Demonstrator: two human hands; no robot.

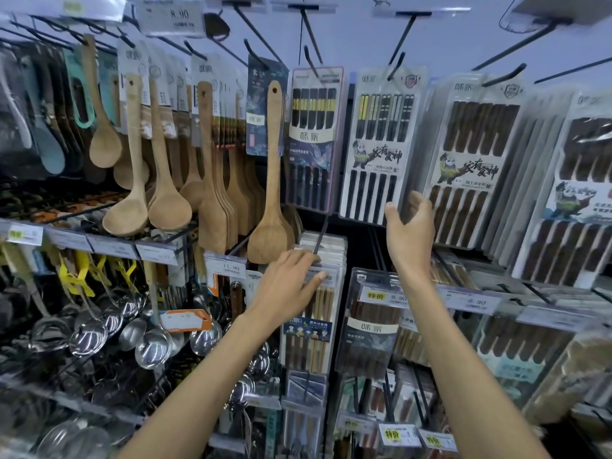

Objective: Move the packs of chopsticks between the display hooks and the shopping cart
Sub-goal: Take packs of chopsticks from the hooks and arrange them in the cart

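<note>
nearest, the left hand (291,279) lies with fingers straight on the top of a pale chopstick pack (314,342) hanging low, pinching nothing. higher, the right hand (409,226) is spread, thumb and fingers apart, at the bottom edges of the black chopstick pack (372,150) and the brown chopstick pack (470,160); whether it touches either i cannot tell. no cart shows. these packs look light, stiff and slick: probably best held by the lower sides, then slid forward off the hook (397,64). a price tag (230,267) reads 11.90; farthest, the top tag (178,14) reads 8.90. both upper packs carry a panda drawing.
</note>
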